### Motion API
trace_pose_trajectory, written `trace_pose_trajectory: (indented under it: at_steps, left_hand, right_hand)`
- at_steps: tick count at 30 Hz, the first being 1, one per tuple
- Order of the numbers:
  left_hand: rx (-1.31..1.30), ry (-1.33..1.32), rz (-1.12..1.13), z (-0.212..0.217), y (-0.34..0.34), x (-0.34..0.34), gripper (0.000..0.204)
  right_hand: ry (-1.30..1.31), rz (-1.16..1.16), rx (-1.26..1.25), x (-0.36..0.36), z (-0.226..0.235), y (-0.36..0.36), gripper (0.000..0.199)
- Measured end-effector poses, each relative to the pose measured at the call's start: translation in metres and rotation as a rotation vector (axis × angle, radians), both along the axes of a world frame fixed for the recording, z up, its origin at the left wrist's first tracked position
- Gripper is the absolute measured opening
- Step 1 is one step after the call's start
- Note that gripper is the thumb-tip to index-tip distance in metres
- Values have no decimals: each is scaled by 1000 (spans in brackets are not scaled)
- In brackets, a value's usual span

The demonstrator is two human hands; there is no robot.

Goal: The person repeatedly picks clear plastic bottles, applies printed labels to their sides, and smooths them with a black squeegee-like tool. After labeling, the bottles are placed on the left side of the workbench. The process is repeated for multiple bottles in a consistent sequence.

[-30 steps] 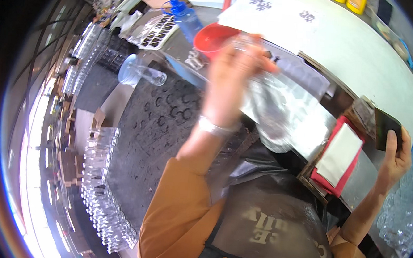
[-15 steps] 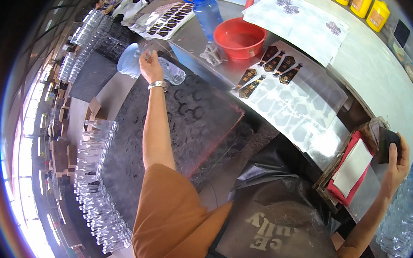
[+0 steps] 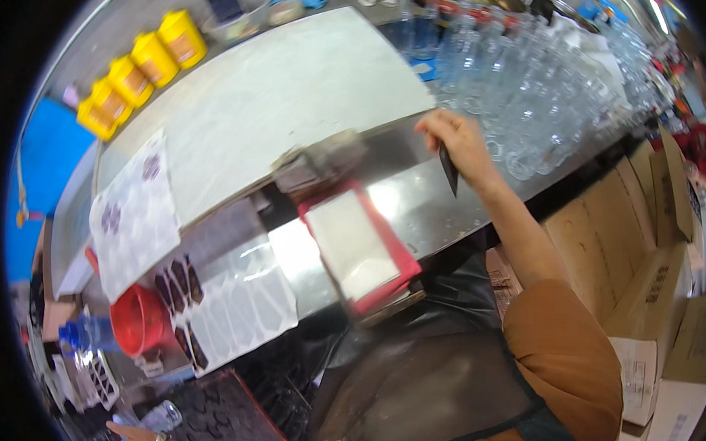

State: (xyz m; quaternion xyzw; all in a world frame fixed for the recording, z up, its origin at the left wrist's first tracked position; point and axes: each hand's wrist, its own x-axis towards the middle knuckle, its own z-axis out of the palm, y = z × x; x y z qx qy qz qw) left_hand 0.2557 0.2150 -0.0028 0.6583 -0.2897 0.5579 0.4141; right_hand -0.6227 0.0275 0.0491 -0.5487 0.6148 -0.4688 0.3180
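Bottles of clear glass [image 3: 530,94] are crowding the metal worktop's [image 3: 454,215] right edge; right hand [image 3: 461,146] is gripping a flat dark slab [image 3: 449,174]; left hand's [image 3: 131,437] grip is unclear.

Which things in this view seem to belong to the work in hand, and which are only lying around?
Likely in use:
dark flat piece in the right hand
clear bottle near the left hand
label sheet

Probably just lying about:
yellow bottles
blue bottle
cardboard boxes
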Motion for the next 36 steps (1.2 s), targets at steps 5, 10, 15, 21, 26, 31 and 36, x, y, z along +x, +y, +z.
trace_pose_trajectory:
  at_steps: [5,10,15,21,26,31,36]
  left_hand:
    - [295,-43,-312,84,-115,-204,46]
    - [186,122,-1199,77,-180,-372,47]
    - [411,303,-1541,46,-174,-512,47]
    - [904,281,-1755,45,-151,-601,67]
    - [1196,758,-2098,51,-152,-618,102]
    - [930,1266,-1933,33,-134,-601,79]
    - [1025,1435,-1770,29,-117,-584,75]
  right_hand:
    - [861,-549,-648,-86,62,-24,28]
    - [1212,-533,74,-115,96,-6,35]
    - [1118,-418,19,-126,52,31,23]
    - [758,89,-254,-46,98,48,22]
    - [36,479,-264,18,104,14,30]
    - [-107,389,-125,60,35,17,37]
    - [12,432,-50,102,-22,82,49]
